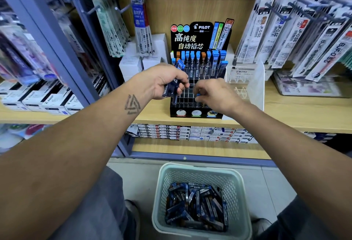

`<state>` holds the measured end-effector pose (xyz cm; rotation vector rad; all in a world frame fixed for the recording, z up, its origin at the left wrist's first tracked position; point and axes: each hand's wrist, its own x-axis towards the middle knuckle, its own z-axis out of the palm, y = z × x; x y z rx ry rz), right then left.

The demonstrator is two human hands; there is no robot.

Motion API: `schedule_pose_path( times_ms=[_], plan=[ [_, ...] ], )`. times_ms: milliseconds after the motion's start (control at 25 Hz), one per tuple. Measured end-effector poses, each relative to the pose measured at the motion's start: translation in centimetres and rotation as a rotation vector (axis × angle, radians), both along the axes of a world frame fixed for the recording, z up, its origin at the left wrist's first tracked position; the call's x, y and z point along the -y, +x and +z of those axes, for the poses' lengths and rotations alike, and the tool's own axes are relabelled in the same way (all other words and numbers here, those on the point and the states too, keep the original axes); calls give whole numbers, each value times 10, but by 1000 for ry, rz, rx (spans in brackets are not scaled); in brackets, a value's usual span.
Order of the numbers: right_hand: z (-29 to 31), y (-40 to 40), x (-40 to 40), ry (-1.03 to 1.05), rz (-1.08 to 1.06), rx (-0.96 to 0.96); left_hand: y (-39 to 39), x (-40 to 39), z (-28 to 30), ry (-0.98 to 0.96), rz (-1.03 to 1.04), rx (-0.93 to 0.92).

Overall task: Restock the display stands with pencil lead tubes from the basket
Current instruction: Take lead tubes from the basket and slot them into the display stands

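Even, bright indoor light falls from above, with soft shadow under the shelf (285, 123). The black display stand (198, 72) at centre is sharp; hanging packets left and right of it smear and bow with wide-angle distortion.

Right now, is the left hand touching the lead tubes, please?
Touching: the head view shows the left hand with fingers curled around several lead tubes.

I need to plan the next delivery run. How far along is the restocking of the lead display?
Done: the back rows of the black Pilot display stand hold blue-capped tubes. In hand: the left hand grips a bunch of blue lead tubes, while the right hand pinches one blue-capped tube over the front slots. Left: many front slots look empty, and the pale green mesh basket holds plenty of tubes.
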<state>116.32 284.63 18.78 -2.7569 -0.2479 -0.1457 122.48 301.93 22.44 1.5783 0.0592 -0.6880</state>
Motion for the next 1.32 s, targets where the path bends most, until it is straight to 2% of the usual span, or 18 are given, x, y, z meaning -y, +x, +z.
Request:
schedule_pose_path(
  times_ms=[160,240,320,360,440,560,680,760,880,1000,1120,1240,1320],
  plan=[
    [-5,0,-3,-184,52,-20,1,2,-2,-7,22,7],
    [-3,-1,-2,-181,47,-19,0,2,-1,-15,31,8],
    [0,-2,-2,-85,18,-7,-3,1,0,-36,42,9],
    [3,-3,-3,12,-2,-5,-5,1,0,-56,55,12],
    [11,-3,-10,341,-57,-44,-7,2,1,-123,106,35],
    [22,-15,-29,865,-92,-286,-9,5,4,-253,208,91],
    [20,-23,-43,1096,-104,-402,-14,8,6,-337,246,126],
    [20,-22,-42,1100,-138,-408,-14,8,5,-398,297,112],
    [25,-23,-33,947,-146,-454,-4,-1,5,-500,446,77],
    [26,-23,-24,959,-206,-504,6,-15,7,-368,537,160],
    [29,-18,-16,1114,-234,-512,-2,-20,8,-173,314,144],
    [32,-17,-12,1276,-135,-591,-15,-17,8,-201,35,83],
    [31,-16,-12,1317,-72,-652,-16,-15,6,-199,-46,113]
  ],
)
